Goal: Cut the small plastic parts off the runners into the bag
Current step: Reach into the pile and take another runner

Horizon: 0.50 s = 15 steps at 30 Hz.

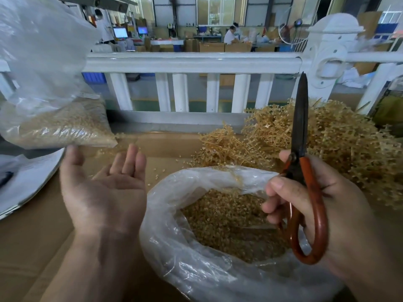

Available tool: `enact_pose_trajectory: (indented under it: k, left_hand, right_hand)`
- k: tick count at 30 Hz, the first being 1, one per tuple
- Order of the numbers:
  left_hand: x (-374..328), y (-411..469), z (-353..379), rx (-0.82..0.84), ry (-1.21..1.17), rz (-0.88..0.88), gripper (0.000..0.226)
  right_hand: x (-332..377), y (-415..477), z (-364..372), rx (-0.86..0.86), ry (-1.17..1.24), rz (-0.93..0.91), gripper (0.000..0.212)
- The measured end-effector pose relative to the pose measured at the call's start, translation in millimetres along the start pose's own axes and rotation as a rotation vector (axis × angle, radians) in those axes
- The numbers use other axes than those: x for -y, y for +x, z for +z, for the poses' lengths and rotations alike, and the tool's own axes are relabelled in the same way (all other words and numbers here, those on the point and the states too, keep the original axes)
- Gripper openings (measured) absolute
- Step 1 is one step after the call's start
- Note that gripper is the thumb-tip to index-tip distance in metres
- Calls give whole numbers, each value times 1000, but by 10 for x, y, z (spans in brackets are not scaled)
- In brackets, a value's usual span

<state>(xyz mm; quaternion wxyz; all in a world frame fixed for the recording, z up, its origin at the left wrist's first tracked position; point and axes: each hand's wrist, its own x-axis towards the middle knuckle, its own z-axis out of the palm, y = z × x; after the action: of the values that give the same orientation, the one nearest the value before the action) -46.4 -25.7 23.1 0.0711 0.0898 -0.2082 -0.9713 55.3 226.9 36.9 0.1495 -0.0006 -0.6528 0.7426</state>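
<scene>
Left hand (104, 192) grip apart beside bag (165, 214), right hand (340, 205) grip clamped on upright scissors (299, 131), runners (338, 138) piled behind, before railing (192, 61).

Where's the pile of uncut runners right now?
In the head view, the runner pile lies on the cardboard surface at the right, just beyond the open bag and behind the scissors held upright in the right hand.

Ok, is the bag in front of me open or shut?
Open: the bag gapes wide at the mouth, and small parts show inside.
</scene>
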Motion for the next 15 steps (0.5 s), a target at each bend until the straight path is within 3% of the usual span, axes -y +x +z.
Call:
enact_pose_trajectory:
  k: [2, 5, 9, 13, 15]
  left_hand:
    - [110, -96, 50, 23, 156, 29, 82]
    - [254, -200, 113, 88, 568, 75, 45]
    - [372, -287, 53, 240, 1128, 177, 42]
    - [467, -336, 69, 316, 1566, 276, 36]
    - [457, -359, 161, 343, 1734, 351, 41]
  right_hand:
    - [9, 0, -1, -18, 4, -5, 45]
    - [18, 16, -22, -60, 9, -12, 43]
    - [51, 4, -37, -36, -69, 45, 46]
    - [-11, -9, -38, 53, -500, 85, 49]
    - [-38, -2, -39, 83, -591, 97, 46]
